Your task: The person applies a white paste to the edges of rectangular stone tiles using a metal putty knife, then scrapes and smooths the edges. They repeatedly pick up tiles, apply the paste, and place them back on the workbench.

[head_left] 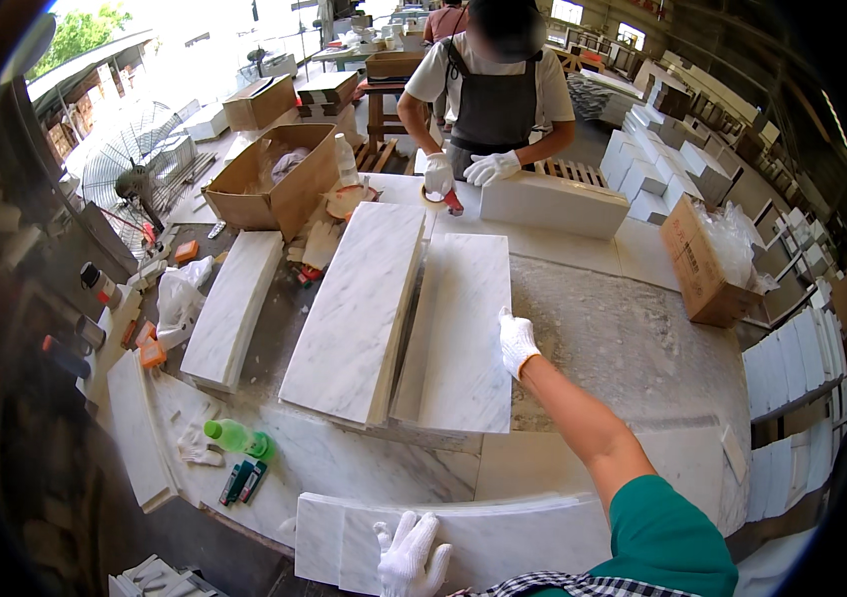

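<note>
My left hand (412, 557), in a white knit glove, lies with fingers spread against the upright face of a grey-veined marble slab (523, 537), part of a row standing on edge close to me. My right hand (516, 341), gloved too, reaches out to the right edge of a flat marble slab (458, 328) on the table. Its fingers look closed on that edge, though the fingertips are partly hidden. Left of that slab lies a taller stack of marble slabs (356, 308), and farther left a shorter stack (232, 308).
Across the table a co-worker (498, 90) in white gloves holds a red tape dispenser (451, 201) by a white slab (558, 207). Cardboard boxes stand at far left (274, 194) and right (697, 264). A green bottle (239, 438) lies near left. A large fan (135, 174) stands beyond.
</note>
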### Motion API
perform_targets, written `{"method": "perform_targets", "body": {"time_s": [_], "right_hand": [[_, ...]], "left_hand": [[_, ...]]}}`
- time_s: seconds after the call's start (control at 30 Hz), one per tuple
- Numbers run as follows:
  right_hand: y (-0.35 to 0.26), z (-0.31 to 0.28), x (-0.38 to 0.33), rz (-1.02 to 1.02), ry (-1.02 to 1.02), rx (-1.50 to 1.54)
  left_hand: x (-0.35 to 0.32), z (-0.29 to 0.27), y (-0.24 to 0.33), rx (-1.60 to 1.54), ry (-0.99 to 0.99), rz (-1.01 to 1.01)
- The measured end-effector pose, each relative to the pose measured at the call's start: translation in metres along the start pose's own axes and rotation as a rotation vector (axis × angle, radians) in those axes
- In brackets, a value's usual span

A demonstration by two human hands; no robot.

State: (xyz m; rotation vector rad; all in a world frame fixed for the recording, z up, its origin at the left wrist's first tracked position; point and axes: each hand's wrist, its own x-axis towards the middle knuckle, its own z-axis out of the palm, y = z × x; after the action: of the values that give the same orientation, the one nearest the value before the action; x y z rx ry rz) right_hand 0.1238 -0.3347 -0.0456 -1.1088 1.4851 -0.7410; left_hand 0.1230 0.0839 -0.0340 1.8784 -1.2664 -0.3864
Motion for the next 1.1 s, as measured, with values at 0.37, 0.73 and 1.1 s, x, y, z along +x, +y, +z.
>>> {"method": "perform_targets", "body": {"time_s": [0.37,0.73,1.1], "right_hand": [[-0.021,-0.085,-0.011,-0.166,-0.114,-0.503],[0.091,-0.242,-0.209,-0.741,-0.195,-0.866],[0.173,-0.304,-0.277,-0.767,0.172,-0.995]], "left_hand": [[0.022,0.014,0.002,-0.012,-0.105,0.098],[0.021,0.003,0.002,0.118,-0.139,0.219],[0.039,-0.004,-0.013,0.777,-0.096,-0.016]]}}
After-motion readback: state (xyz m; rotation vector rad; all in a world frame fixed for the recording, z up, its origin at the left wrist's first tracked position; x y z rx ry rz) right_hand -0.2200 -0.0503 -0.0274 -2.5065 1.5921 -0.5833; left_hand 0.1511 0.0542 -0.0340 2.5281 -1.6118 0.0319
